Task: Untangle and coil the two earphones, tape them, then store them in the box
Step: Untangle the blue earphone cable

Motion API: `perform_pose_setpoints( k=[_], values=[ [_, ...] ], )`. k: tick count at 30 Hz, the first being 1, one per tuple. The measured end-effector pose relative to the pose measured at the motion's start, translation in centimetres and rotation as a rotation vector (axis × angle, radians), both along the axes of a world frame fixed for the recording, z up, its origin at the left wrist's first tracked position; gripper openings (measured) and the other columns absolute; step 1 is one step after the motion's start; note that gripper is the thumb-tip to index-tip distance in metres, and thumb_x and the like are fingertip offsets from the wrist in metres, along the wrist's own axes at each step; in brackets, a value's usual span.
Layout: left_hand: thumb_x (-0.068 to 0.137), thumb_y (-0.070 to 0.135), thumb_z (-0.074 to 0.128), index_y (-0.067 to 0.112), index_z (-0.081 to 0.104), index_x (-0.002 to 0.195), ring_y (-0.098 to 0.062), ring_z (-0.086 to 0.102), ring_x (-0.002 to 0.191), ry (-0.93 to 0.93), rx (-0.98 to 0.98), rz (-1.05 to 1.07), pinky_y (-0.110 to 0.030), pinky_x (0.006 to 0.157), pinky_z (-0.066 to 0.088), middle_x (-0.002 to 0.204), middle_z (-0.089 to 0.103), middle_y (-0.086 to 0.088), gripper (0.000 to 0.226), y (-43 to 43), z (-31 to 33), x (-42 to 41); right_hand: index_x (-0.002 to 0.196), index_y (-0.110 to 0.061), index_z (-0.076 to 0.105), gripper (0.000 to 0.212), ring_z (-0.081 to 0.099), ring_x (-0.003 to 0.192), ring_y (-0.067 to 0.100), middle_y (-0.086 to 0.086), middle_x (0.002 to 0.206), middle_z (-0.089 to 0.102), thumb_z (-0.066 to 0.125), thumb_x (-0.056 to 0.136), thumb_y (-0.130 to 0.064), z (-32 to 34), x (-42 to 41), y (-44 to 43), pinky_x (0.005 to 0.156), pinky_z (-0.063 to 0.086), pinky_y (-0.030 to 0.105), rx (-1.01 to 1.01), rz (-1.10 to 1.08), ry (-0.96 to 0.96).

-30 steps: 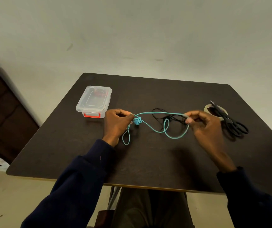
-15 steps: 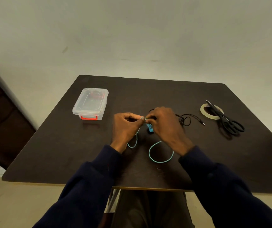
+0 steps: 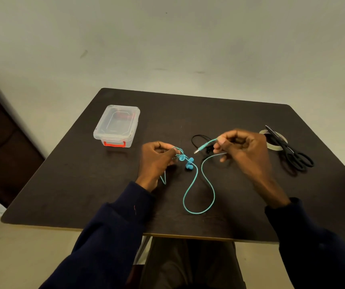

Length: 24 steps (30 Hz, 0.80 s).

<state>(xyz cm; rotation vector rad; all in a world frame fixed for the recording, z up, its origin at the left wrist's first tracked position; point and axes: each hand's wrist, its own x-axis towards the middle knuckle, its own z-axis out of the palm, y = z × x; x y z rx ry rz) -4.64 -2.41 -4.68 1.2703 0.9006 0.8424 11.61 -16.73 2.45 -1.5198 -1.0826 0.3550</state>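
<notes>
A teal earphone (image 3: 198,192) runs between both hands over the dark table (image 3: 84,184). My left hand (image 3: 157,161) pinches its cable near the two blue earbuds, which hang just right of the fingers. My right hand (image 3: 242,149) pinches the cable at the plug end, the metal jack pointing left. A long loop of teal cable lies on the table between my arms. The black earphone (image 3: 200,140) lies bunched behind my right hand, partly hidden. A clear plastic box (image 3: 117,126) with a red latch and its lid on stands at the back left.
A roll of tape (image 3: 275,140) lies at the right with black scissors (image 3: 290,151) resting across it. The table's front edge runs just above my lap. A dark piece of furniture stands at the far left, off the table.
My hands were together at the middle half a second ago; my right hand has now drawn away to the right with the plug end, and the teal loop has lengthened on the table.
</notes>
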Motion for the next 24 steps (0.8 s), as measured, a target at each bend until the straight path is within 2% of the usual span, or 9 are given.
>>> perform_pose_setpoints(
  k=[3, 6, 9, 11, 13, 16, 17, 21, 24],
  values=[
    [0.094, 0.002, 0.067, -0.001, 0.072, 0.099, -0.028, 0.077, 0.086, -0.066, -0.015, -0.002, -0.048, 0.085, 0.062, 0.091, 0.077, -0.015, 0.007, 0.1, 0.0, -0.2, 0.09, -0.008, 0.076, 0.008, 0.075, 0.077, 0.021, 0.004, 0.081, 0.077, 0.069, 0.093, -0.006, -0.5, 1.2, -1.6, 0.057, 0.06, 0.03, -0.172, 0.058, -0.084],
    [0.095, 0.0, 0.065, -0.003, 0.07, 0.102, -0.035, 0.076, 0.091, -0.169, -0.059, -0.049, -0.044, 0.082, 0.061, 0.096, 0.077, -0.017, 0.01, -0.1, -0.1, -0.2, 0.08, -0.025, 0.08, 0.012, 0.072, 0.08, 0.004, -0.012, 0.081, 0.077, 0.075, 0.09, -0.018, -1.3, 2.2, -2.7, 0.069, 0.055, 0.02, -0.435, 0.045, -0.378],
    [0.092, -0.002, 0.067, -0.002, 0.071, 0.108, -0.028, 0.076, 0.095, -0.207, -0.041, -0.078, -0.03, 0.074, 0.06, 0.099, 0.078, -0.013, 0.016, -0.4, 0.2, -0.1, 0.069, -0.023, 0.078, 0.023, 0.069, 0.077, -0.003, -0.014, 0.077, 0.075, 0.075, 0.09, -0.033, -1.4, 1.8, -3.2, 0.071, 0.051, 0.018, -0.393, -0.077, -0.472],
    [0.09, -0.004, 0.068, 0.001, 0.071, 0.111, -0.027, 0.075, 0.099, -0.236, -0.049, -0.118, -0.03, 0.077, 0.06, 0.103, 0.078, -0.012, 0.021, -0.5, 0.6, -0.1, 0.075, -0.02, 0.079, 0.02, 0.069, 0.072, 0.001, -0.011, 0.076, 0.074, 0.075, 0.09, -0.031, -1.1, 0.8, -2.7, 0.068, 0.055, 0.021, -0.289, -0.118, -0.457],
    [0.089, -0.007, 0.067, 0.002, 0.071, 0.113, -0.028, 0.074, 0.103, -0.277, -0.07, -0.151, -0.031, 0.082, 0.06, 0.105, 0.077, -0.013, 0.027, -0.8, 1.1, 0.0, 0.083, -0.016, 0.08, 0.014, 0.072, 0.07, 0.006, -0.005, 0.077, 0.076, 0.076, 0.09, -0.027, -1.1, -0.7, -1.5, 0.07, 0.059, 0.024, -0.254, -0.051, -0.315],
    [0.085, -0.012, 0.068, 0.004, 0.072, 0.112, -0.033, 0.071, 0.108, -0.326, -0.038, -0.149, -0.038, 0.093, 0.057, 0.106, 0.076, -0.016, 0.031, -1.0, 1.5, 0.0, 0.091, -0.002, 0.077, 0.024, 0.077, 0.077, 0.026, 0.011, 0.081, 0.078, 0.075, 0.09, -0.026, -2.0, -3.4, 0.4, 0.077, 0.064, 0.037, -0.263, 0.109, 0.19],
    [0.084, -0.012, 0.069, 0.005, 0.072, 0.111, -0.034, 0.07, 0.11, -0.345, -0.029, -0.147, -0.039, 0.096, 0.056, 0.107, 0.076, -0.016, 0.031, -1.0, 1.7, -0.1, 0.093, 0.001, 0.076, 0.025, 0.077, 0.079, 0.03, 0.015, 0.082, 0.077, 0.077, 0.089, -0.024, -2.5, -4.2, 0.9, 0.076, 0.064, 0.038, -0.265, 0.114, 0.296],
    [0.081, -0.011, 0.073, 0.003, 0.071, 0.111, -0.027, 0.073, 0.106, -0.32, 0.045, -0.115, -0.033, 0.09, 0.059, 0.108, 0.076, -0.013, 0.033, -0.7, 2.1, -0.9, 0.092, 0.009, 0.072, 0.014, 0.07, 0.061, 0.023, 0.021, 0.076, 0.074, 0.074, 0.089, -0.004, -4.1, -5.1, 1.6, 0.059, 0.062, 0.03, -0.194, 0.104, 0.508],
    [0.082, -0.008, 0.075, -0.001, 0.071, 0.109, -0.027, 0.075, 0.1, -0.225, 0.215, -0.062, -0.034, 0.085, 0.062, 0.104, 0.077, -0.012, 0.028, 0.1, 1.8, -1.8, 0.093, 0.006, 0.073, 0.01, 0.065, 0.053, 0.015, 0.015, 0.074, 0.075, 0.069, 0.093, -0.003, -3.9, -3.6, 1.3, 0.046, 0.052, 0.022, -0.126, 0.049, 0.462]
  ],
)
